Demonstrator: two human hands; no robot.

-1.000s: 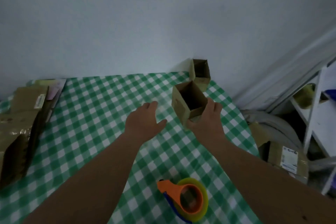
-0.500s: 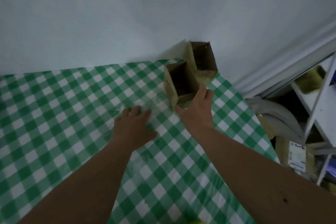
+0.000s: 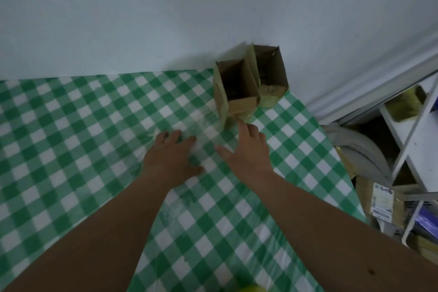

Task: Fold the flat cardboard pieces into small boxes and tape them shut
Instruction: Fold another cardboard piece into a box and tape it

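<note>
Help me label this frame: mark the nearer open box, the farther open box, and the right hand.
nearer open box (image 3: 241, 105): head view, front wall
farther open box (image 3: 269, 91): head view, front wall
right hand (image 3: 248, 149): head view, back of hand

Open counter at left, boxes and wall closing the upper right

The green-checked counter (image 3: 71, 149) lay bare across the left and centre of the frame, open to a pass from either side. At upper right two open-topped boxes blocked the far corner: the near box (image 3: 233, 92) touching the far box (image 3: 270, 73), which stood against the wall (image 3: 166, 19). The left hand (image 3: 170, 156) and right hand (image 3: 246, 149) filled the middle, a narrow gap between them. A white shelf (image 3: 412, 144) crowded the right edge.
</note>
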